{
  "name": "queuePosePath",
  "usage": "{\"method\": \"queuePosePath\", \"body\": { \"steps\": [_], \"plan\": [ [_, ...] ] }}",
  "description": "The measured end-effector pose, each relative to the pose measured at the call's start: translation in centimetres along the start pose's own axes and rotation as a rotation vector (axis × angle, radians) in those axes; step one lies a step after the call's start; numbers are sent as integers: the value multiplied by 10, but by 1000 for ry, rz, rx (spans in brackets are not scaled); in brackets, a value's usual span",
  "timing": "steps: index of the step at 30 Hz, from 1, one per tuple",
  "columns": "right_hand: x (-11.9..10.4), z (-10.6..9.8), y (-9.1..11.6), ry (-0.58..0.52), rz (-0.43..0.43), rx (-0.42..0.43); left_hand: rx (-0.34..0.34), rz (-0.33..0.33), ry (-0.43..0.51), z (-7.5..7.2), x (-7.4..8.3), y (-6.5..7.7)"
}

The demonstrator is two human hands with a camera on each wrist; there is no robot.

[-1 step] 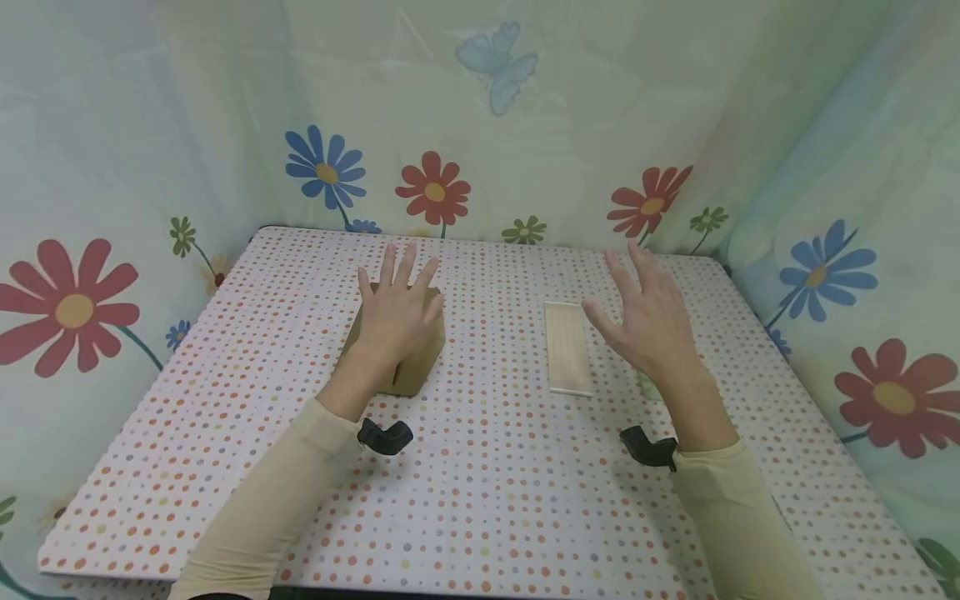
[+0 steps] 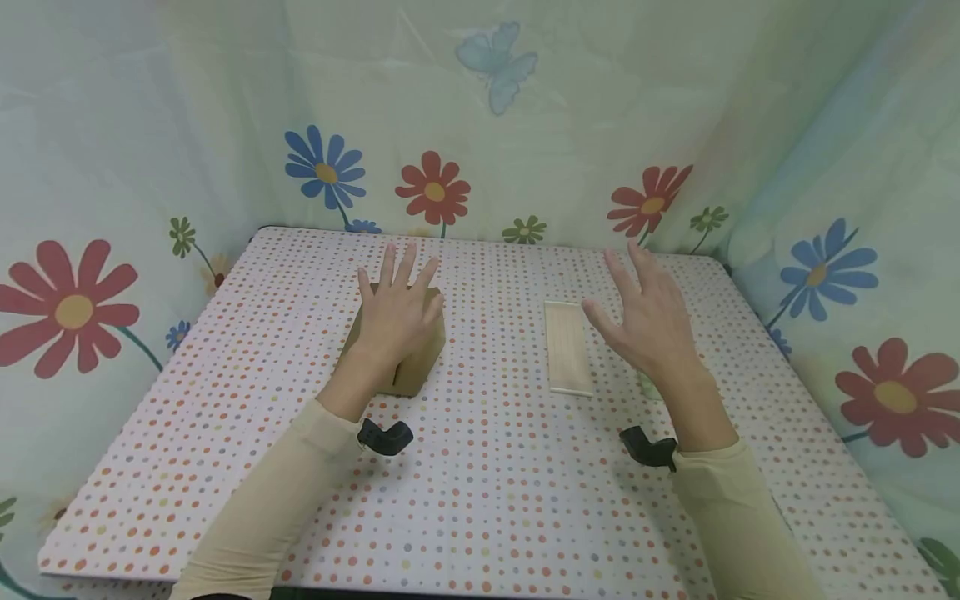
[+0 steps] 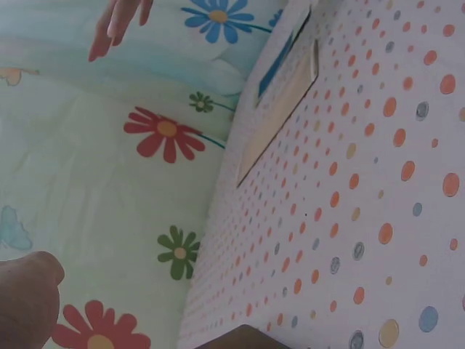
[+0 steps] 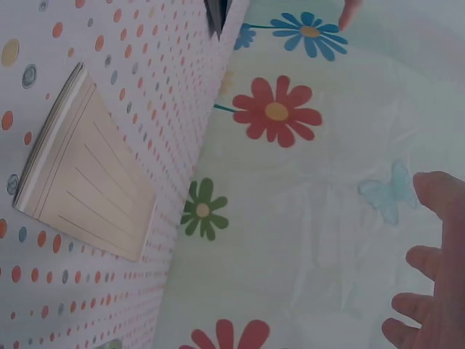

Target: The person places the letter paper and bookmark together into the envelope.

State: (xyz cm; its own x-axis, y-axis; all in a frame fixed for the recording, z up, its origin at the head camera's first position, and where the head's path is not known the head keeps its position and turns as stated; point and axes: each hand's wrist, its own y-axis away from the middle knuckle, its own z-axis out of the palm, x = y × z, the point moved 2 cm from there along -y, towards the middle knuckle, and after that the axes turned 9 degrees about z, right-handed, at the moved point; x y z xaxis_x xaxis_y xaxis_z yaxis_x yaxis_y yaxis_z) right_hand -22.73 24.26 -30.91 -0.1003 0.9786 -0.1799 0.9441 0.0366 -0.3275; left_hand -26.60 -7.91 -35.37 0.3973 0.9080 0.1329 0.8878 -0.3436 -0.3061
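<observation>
My left hand (image 2: 393,317) is held with fingers spread above a brown box-like block (image 2: 420,358) and overlaps much of it in the head view. Only a corner of that brown block (image 3: 243,339) shows at the bottom of the left wrist view. My right hand (image 2: 648,312) has its fingers extended and holds nothing. Just left of it lies a flat beige rectangle (image 2: 568,348) with lengthwise lines and white end strips, seen closer as the beige rectangle (image 4: 98,178) in the right wrist view. A pale green item (image 2: 649,386) is mostly hidden under the right wrist.
A dotted cloth (image 2: 487,483) covers the table. Hanging fabric printed with flowers encloses the back and sides, with a blue butterfly print (image 2: 497,65) at the back. Black camera mounts (image 2: 386,437) are worn at both wrists.
</observation>
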Motion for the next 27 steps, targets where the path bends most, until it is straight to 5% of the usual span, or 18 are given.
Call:
{"method": "queuePosePath", "body": {
  "steps": [5,12,16,22,27],
  "plan": [
    [2,11,-5,-17,31,-70,-33,-27,31,0,-8,0],
    [11,50,-7,-49,114,-416,-171,-72,93,3,-28,1],
    [18,69,-6,-44,141,-522,-250,-104,118,10,-36,-2],
    [22,87,-8,-14,223,-548,-327,-141,153,21,-45,-5],
    [20,97,-12,-6,204,-497,-371,-152,175,26,-48,-8]
  ]
}}
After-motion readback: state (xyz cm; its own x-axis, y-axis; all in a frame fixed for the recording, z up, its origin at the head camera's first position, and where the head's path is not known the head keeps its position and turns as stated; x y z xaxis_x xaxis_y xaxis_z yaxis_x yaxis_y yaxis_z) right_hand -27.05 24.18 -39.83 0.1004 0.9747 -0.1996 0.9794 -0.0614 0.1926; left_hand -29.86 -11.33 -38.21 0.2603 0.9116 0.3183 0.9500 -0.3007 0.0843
